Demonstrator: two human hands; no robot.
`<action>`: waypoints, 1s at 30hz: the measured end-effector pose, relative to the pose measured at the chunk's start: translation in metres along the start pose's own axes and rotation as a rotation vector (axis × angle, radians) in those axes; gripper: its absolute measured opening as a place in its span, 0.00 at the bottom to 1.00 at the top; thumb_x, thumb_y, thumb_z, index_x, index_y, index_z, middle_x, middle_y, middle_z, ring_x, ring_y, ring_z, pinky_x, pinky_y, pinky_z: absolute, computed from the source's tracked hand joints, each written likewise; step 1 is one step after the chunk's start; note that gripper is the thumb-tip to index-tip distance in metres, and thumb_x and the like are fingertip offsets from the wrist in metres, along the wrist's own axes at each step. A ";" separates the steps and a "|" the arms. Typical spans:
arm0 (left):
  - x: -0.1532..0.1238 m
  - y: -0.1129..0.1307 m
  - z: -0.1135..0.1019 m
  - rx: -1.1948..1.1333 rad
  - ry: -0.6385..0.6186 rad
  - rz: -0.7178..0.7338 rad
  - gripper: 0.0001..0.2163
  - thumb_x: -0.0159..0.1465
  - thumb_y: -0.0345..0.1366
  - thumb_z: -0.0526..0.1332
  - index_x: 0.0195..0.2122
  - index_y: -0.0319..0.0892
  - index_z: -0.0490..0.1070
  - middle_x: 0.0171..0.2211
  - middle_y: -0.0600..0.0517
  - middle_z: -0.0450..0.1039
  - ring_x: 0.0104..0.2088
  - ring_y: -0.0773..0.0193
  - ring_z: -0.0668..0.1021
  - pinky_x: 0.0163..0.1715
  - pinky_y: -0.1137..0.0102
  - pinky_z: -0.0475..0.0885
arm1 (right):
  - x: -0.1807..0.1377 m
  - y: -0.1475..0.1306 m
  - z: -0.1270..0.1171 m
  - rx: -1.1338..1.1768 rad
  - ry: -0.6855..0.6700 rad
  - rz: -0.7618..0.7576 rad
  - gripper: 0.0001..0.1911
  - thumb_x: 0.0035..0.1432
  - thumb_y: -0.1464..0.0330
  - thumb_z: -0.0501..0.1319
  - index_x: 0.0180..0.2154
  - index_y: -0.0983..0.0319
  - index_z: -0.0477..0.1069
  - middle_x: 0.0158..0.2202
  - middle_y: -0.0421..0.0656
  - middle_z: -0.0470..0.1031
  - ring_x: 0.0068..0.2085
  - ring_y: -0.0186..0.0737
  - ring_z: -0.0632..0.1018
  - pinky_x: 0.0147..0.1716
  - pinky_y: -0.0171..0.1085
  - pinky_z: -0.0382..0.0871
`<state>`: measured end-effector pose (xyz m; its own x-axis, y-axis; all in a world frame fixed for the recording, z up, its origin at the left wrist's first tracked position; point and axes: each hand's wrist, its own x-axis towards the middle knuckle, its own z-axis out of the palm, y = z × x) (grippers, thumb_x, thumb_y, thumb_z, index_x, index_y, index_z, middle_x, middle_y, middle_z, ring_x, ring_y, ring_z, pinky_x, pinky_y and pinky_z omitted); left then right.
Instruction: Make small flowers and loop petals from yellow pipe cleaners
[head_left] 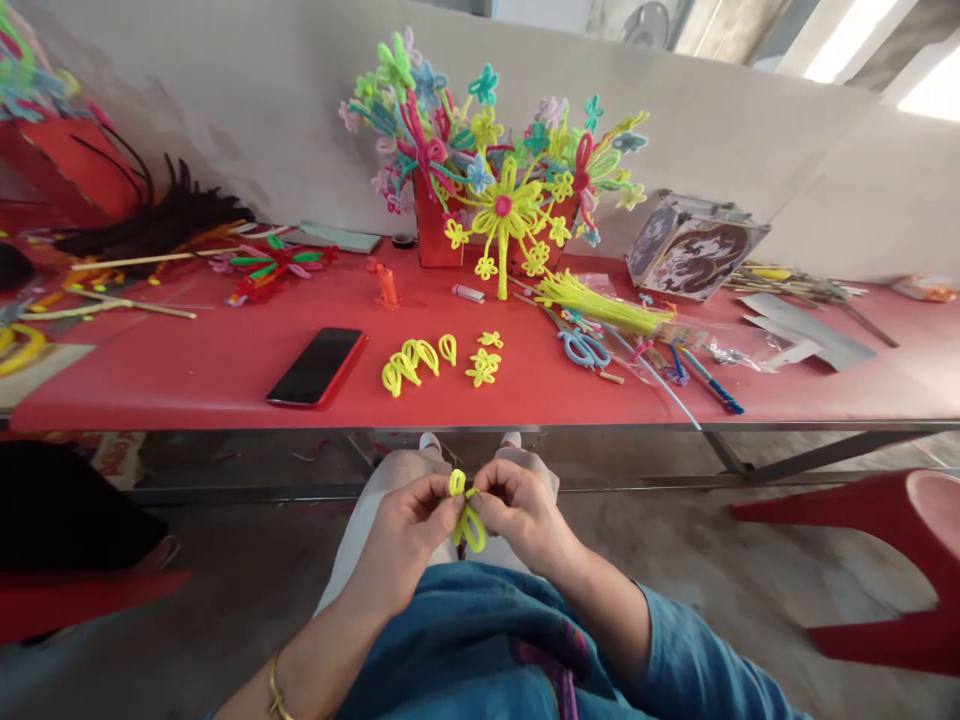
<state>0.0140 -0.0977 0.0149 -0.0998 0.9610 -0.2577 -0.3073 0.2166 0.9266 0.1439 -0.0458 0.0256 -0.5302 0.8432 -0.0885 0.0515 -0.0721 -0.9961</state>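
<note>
Over my lap, a yellow pipe-cleaner flower (469, 528) with looped petals is pinched between both hands. My left hand (420, 515) grips it from the left, thumb and forefinger closed on its middle. From the other side my right hand (521, 508) pinches it near the centre, its fingers partly hiding the join. On the red table ahead lie several yellow pipe-cleaner loops (418, 355) in a row, and beside them a small cluster of yellow flowers (484, 367). A large yellow pipe-cleaner flower (510, 205) stands behind these.
A black phone (319, 365) lies left on the red table (187, 385). Blue scissors (583, 348) and a bundle of yellow pipe cleaners (607, 305) are to the right. A red box (440, 228) of colourful flowers stands at the wall. Red stools (892, 530) flank me.
</note>
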 end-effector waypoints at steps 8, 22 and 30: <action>0.004 0.003 -0.003 0.149 0.021 -0.005 0.05 0.52 0.36 0.62 0.24 0.40 0.69 0.19 0.58 0.66 0.21 0.72 0.66 0.20 0.78 0.62 | -0.001 -0.003 0.008 -0.217 0.159 -0.128 0.02 0.43 0.74 0.53 0.23 0.62 0.62 0.21 0.36 0.63 0.22 0.28 0.64 0.21 0.28 0.59; -0.004 -0.002 0.004 0.277 0.207 0.161 0.06 0.52 0.37 0.61 0.28 0.40 0.71 0.20 0.57 0.67 0.21 0.71 0.66 0.20 0.76 0.62 | -0.002 0.001 0.010 -0.093 0.100 -0.035 0.02 0.43 0.74 0.53 0.23 0.62 0.59 0.25 0.37 0.66 0.19 0.25 0.65 0.17 0.28 0.59; 0.003 0.000 0.000 -0.002 0.006 0.030 0.06 0.54 0.35 0.61 0.32 0.39 0.72 0.25 0.53 0.72 0.27 0.66 0.72 0.28 0.72 0.67 | 0.001 0.001 0.001 -0.066 0.065 0.046 0.02 0.47 0.72 0.56 0.24 0.63 0.63 0.18 0.34 0.62 0.18 0.26 0.64 0.16 0.27 0.58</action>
<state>0.0133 -0.0949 0.0139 -0.1150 0.9661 -0.2311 -0.3064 0.1868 0.9334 0.1431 -0.0454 0.0245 -0.4699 0.8729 -0.1317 0.1315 -0.0783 -0.9882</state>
